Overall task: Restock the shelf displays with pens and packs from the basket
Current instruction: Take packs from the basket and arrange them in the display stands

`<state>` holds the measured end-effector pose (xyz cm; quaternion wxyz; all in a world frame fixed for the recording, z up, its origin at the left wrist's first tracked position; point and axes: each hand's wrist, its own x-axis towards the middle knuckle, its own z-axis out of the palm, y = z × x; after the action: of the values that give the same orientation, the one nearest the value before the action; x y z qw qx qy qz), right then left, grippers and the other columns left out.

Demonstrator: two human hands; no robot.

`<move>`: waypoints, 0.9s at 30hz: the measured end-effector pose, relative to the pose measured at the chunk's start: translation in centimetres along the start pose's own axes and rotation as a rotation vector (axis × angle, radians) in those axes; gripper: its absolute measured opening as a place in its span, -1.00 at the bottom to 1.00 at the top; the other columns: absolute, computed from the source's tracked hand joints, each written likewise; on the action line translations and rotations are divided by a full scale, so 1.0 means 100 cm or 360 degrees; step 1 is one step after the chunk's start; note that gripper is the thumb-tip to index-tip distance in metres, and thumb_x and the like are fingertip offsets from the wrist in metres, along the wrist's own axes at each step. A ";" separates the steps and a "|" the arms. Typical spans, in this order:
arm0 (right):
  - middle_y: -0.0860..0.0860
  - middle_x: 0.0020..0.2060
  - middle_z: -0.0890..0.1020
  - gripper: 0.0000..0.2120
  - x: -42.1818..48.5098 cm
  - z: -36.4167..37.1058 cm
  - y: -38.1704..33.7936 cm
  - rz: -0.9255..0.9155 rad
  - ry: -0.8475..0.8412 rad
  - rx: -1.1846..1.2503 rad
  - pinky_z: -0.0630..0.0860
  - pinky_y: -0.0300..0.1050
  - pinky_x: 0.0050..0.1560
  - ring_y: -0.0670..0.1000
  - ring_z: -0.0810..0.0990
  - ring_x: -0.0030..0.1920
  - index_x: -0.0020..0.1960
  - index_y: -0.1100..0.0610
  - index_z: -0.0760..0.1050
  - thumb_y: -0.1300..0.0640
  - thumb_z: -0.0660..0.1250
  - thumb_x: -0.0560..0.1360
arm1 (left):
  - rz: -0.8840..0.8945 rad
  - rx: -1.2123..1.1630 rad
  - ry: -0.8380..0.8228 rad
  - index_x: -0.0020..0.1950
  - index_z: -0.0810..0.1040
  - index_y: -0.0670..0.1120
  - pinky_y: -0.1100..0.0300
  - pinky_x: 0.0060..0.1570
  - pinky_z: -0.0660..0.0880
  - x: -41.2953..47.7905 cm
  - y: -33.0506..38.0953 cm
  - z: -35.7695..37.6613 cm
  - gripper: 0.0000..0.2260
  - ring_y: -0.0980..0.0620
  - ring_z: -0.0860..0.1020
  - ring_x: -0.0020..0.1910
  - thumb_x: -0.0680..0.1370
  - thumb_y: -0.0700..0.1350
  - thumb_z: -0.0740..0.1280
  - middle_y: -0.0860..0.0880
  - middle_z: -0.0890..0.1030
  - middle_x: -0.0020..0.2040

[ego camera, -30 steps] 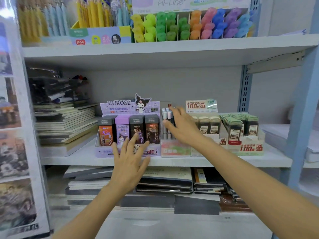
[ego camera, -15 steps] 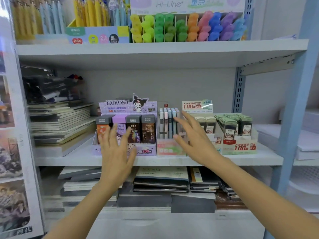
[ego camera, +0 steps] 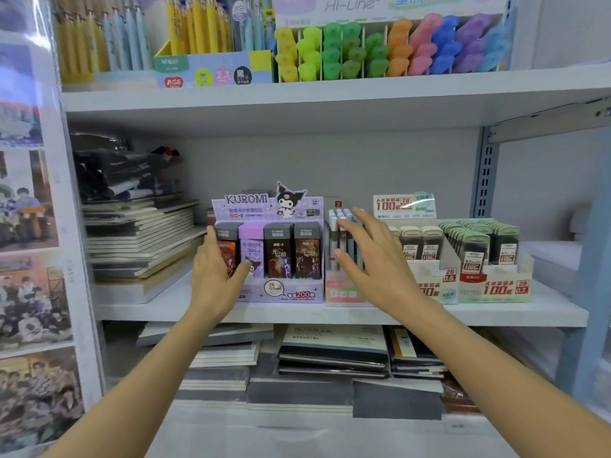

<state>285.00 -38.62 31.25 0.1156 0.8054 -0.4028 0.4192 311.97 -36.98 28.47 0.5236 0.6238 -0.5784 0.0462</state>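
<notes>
On the middle shelf (ego camera: 330,314) stands a purple Kuromi display box (ego camera: 281,292) with several upright lead packs. To its right is a pink-fronted box of pens (ego camera: 344,290), then two boxes of lead cases (ego camera: 492,285). My left hand (ego camera: 215,276) lies against the left front corner of the Kuromi box, fingers straight, thumb across its front. In front of the pen box my right hand (ego camera: 373,259) is spread, fingers straight, covering part of the pens (ego camera: 339,226). Neither hand holds anything. No basket is in view.
The upper shelf carries a box of pens (ego camera: 211,71) and a highlighter display (ego camera: 390,51). Stacked notebooks (ego camera: 142,239) lie at the left of the middle shelf, more notebooks (ego camera: 330,352) below. A blue upright (ego camera: 591,292) stands at the right, a poster panel (ego camera: 29,226) at the left.
My left hand has moved up and left from below the Kuromi box to its left front corner. My right hand has drawn back from the pens and spread open before them.
</notes>
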 end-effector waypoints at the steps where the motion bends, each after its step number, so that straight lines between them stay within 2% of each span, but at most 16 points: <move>1: -0.03 0.54 0.12 -0.48 0.002 0.000 0.000 -0.0008 0.0036 0.0004 0.01 0.02 0.48 0.01 0.05 0.53 0.52 -0.01 0.19 -0.13 0.11 0.60 | 0.0021 0.0091 0.0039 0.60 -0.09 -0.10 -0.14 0.51 0.07 0.000 -0.001 -0.002 -0.21 -0.16 0.06 0.55 0.56 0.00 0.35 -0.18 0.08 0.58; 3: -0.06 0.56 0.06 -0.47 0.011 0.000 0.000 -0.0024 0.0027 -0.0023 -0.09 -0.03 0.45 0.00 -0.01 0.55 0.54 -0.06 0.14 -0.13 0.11 0.61 | 0.0239 0.0326 0.0113 0.61 -0.10 -0.05 -0.11 0.53 -0.08 0.000 0.001 -0.004 -0.24 -0.13 -0.14 0.58 0.58 0.04 0.31 -0.12 -0.11 0.61; 4: -0.06 0.57 0.03 -0.47 0.016 0.000 0.001 -0.0030 -0.0005 -0.0054 -0.14 -0.05 0.44 -0.01 -0.03 0.55 0.55 -0.08 0.11 -0.14 0.09 0.61 | 0.0393 0.0420 0.0107 0.61 -0.06 -0.02 -0.10 0.53 -0.12 0.001 0.003 -0.004 -0.28 -0.12 -0.18 0.58 0.58 0.05 0.29 -0.09 -0.14 0.61; 7: -0.05 0.55 0.11 -0.46 0.031 0.001 0.001 -0.0052 -0.0116 -0.0169 -0.12 -0.04 0.48 0.00 0.03 0.54 0.55 -0.08 0.09 -0.19 0.03 0.61 | 0.0641 0.0616 -0.0060 0.60 -0.01 0.06 -0.12 0.52 -0.19 0.005 0.011 0.000 -0.37 -0.07 -0.21 0.58 0.60 0.11 0.20 -0.04 -0.11 0.61; 10: -0.04 0.46 0.32 -0.47 0.040 0.003 -0.002 -0.0096 -0.0224 -0.0252 0.02 0.01 0.49 -0.01 0.22 0.47 0.52 -0.03 0.16 -0.19 0.03 0.61 | 0.0632 0.0808 -0.0179 0.59 0.01 0.12 -0.13 0.52 -0.20 0.010 0.015 0.004 -0.42 -0.04 -0.14 0.58 0.62 0.18 0.11 -0.01 0.02 0.61; 12: -0.05 0.45 0.34 -0.48 0.040 0.001 -0.002 -0.0139 -0.0278 -0.0190 0.03 0.00 0.49 -0.01 0.23 0.47 0.52 -0.02 0.18 -0.16 0.08 0.61 | 0.0553 0.0781 -0.0171 0.58 0.09 0.10 -0.13 0.52 -0.19 0.012 0.020 0.005 -0.46 -0.04 -0.08 0.58 0.62 0.18 0.09 -0.02 0.10 0.60; 15: -0.05 0.47 0.32 -0.51 0.035 -0.019 0.010 -0.0123 -0.0255 0.0039 0.10 -0.01 0.47 -0.03 0.22 0.47 0.51 -0.02 0.22 -0.12 0.13 0.62 | 0.0522 0.0707 -0.0108 0.56 0.18 0.02 -0.10 0.53 -0.18 0.007 0.037 0.010 -0.47 -0.07 -0.06 0.58 0.63 0.16 0.10 -0.05 0.10 0.60; 18: -0.03 0.46 0.32 -0.52 0.025 -0.047 0.041 0.0033 -0.0098 -0.0008 0.16 0.01 0.44 0.00 0.25 0.46 0.50 0.01 0.25 -0.09 0.14 0.62 | 0.0731 0.0382 -0.0102 0.57 0.17 -0.02 0.00 0.53 -0.12 -0.010 0.067 0.024 -0.47 -0.02 -0.07 0.58 0.63 0.09 0.16 -0.01 0.04 0.60; 20: 0.02 0.49 0.27 -0.51 0.018 -0.059 0.058 0.0173 -0.0166 -0.0181 0.16 0.01 0.45 0.05 0.22 0.49 0.52 0.05 0.21 -0.08 0.11 0.63 | 0.0925 0.0288 -0.0180 0.59 0.11 0.01 0.04 0.54 -0.14 -0.022 0.090 0.039 -0.47 0.03 -0.11 0.58 0.64 0.06 0.17 0.01 0.00 0.61; 22: 0.08 0.50 0.26 -0.49 0.013 -0.059 0.068 0.0239 -0.0354 -0.0379 0.18 0.05 0.45 0.10 0.23 0.48 0.52 0.09 0.20 -0.11 0.06 0.64 | 0.1055 0.0347 -0.0254 0.59 0.03 0.05 0.04 0.54 -0.19 -0.030 0.109 0.056 -0.46 0.05 -0.18 0.58 0.65 0.06 0.15 0.01 -0.06 0.61; 24: 0.09 0.45 0.34 -0.50 0.010 -0.055 0.071 0.0252 -0.0481 -0.0441 0.20 0.07 0.42 0.12 0.30 0.43 0.49 0.11 0.24 -0.13 0.04 0.64 | 0.1072 0.0467 -0.0294 0.60 -0.02 0.05 0.03 0.53 -0.24 -0.034 0.120 0.072 -0.44 0.02 -0.26 0.56 0.65 0.10 0.10 0.01 -0.13 0.61; 27: 0.04 0.44 0.35 -0.51 0.008 -0.047 0.072 0.0178 -0.0460 -0.0448 0.13 0.05 0.44 0.09 0.30 0.42 0.49 0.08 0.24 -0.12 0.07 0.63 | 0.1019 0.0642 -0.0293 0.60 -0.08 0.05 0.04 0.51 -0.32 -0.036 0.124 0.085 -0.43 -0.01 -0.36 0.54 0.64 0.17 0.02 0.00 -0.20 0.60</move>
<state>277.20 -41.26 33.66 0.1445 0.8094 -0.5140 0.2446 296.62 -37.87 29.74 0.2954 0.5036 -0.7677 0.2640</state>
